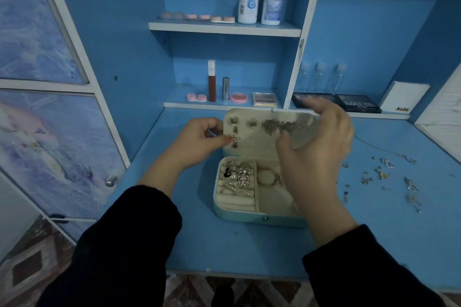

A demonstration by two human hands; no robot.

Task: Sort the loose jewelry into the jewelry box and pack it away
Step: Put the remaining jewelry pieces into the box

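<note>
My left hand [199, 137] pinches a small cross-shaped earring [235, 138] against the lid [252, 148] of the open jewelry box [249, 217]. My right hand [316, 149] is beside it, too blurred to tell its grip. If my pinch slips, the earring could drop among the rings [237, 178] just below. More loose jewelry [384, 174] waits far right.
</note>
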